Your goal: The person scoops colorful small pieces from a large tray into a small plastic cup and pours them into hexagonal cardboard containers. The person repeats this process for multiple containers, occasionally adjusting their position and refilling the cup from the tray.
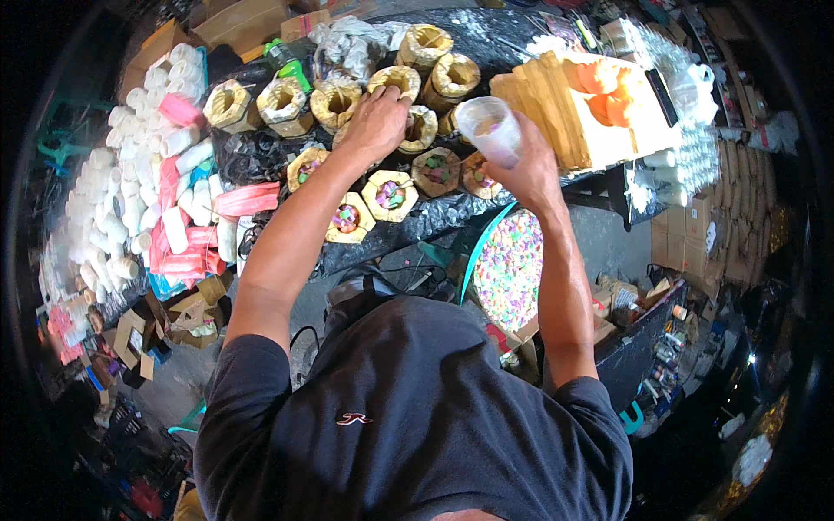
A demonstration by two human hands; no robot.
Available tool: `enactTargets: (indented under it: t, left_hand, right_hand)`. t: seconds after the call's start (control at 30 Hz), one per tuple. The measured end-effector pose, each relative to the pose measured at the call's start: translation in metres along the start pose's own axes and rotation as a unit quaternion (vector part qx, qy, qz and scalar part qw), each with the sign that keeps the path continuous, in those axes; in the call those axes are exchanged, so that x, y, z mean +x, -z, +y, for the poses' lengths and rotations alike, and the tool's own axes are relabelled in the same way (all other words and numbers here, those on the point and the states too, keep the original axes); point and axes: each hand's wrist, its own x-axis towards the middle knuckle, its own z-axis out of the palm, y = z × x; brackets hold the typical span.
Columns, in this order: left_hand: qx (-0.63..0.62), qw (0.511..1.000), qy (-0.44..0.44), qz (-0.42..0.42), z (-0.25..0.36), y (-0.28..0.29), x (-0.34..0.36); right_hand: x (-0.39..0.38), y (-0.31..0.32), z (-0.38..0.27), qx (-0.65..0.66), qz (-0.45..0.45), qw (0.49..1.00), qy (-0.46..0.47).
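Note:
My left hand (380,123) reaches over the table, its fingers curled at the opening of a yellowish hollow hexagonal mould (395,80). Whatever its fingertips pinch is hidden. In my right hand (532,169) is a translucent plastic cup (488,123), tilted, its contents unclear. Several similar moulds stand around, such as an upright one (230,106) at the left and another (454,75) behind the cup. Along the near edge, other hexagonal moulds hold coloured chunks, among them one (389,194) below my left wrist and a darker one (436,171) between my hands.
A teal-rimmed basin (472,262) of small multicoloured chunks is below the table edge. White cylinders (109,204) and pink-wrapped bundles (246,200) pile up at left. A green-and-black tool (287,62) lies at the back. Yellow blocks (540,108) and orange pieces (605,89) sit at right.

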Motion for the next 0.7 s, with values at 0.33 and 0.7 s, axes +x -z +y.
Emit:
enactTargets:
  t: [0.33, 0.7]
  left_hand:
    - [-0.156, 0.977, 0.060, -0.136, -0.014, -0.008, 0.023]
    - [-0.322, 0.924, 0.160, -0.132, -0.024, -0.009, 0.027]
  right_hand:
    - [0.036, -0.027, 0.002, -0.231, -0.071, 0.958, 0.154]
    - [0.072, -0.035, -0.010, -0.338, -0.102, 0.907, 0.232]
